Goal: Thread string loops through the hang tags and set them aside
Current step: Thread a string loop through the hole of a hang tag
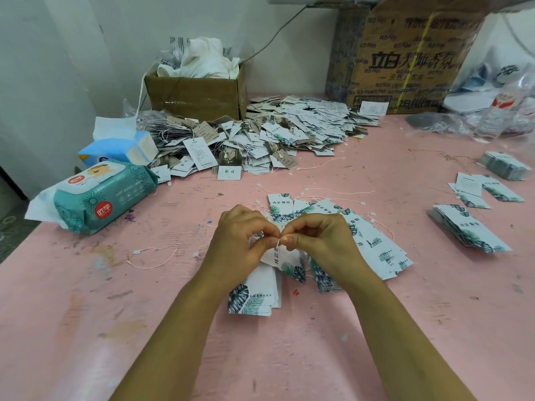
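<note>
Two hands meet at table centre. Hang tag (286, 263): white card, teal and dark leaf print at its lower end, dark characters down one edge. It hangs under the fingertips, just above a fanned pile of like tags (376, 250) on the pink table (318, 342), long axis running from the fingers toward the viewer, leaf end nearest. Thin white string (278, 244) comes out at its top end. Left hand (237, 241) and right hand (318, 241) are knuckles-up with fingers curled, each pinching the string between thumb and forefinger, tips almost touching. Forearms converge from the bottom edge.
</note>
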Action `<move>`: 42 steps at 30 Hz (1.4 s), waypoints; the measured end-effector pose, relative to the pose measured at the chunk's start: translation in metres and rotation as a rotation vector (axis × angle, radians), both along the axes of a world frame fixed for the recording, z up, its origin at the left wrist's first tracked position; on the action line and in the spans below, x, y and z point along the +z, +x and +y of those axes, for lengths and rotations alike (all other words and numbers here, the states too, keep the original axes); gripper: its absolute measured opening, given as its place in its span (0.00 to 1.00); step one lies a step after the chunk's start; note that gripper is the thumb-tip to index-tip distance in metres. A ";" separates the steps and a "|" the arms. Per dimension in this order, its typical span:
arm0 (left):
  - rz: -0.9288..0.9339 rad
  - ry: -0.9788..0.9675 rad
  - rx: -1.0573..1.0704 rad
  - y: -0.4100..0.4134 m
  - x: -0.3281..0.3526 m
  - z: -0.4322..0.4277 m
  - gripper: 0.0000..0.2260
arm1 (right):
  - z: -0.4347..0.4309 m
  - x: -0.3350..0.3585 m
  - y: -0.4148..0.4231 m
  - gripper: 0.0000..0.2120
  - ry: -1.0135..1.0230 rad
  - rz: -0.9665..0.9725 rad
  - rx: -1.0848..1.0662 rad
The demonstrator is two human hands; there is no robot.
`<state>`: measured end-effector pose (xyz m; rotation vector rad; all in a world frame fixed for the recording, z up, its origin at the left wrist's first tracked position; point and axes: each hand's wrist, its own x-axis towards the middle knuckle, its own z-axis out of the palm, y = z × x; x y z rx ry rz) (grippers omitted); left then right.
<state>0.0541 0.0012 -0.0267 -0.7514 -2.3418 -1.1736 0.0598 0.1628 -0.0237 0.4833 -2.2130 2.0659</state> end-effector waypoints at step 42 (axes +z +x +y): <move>-0.297 0.276 0.050 -0.003 -0.002 0.002 0.17 | 0.005 -0.004 -0.001 0.13 0.145 0.008 -0.077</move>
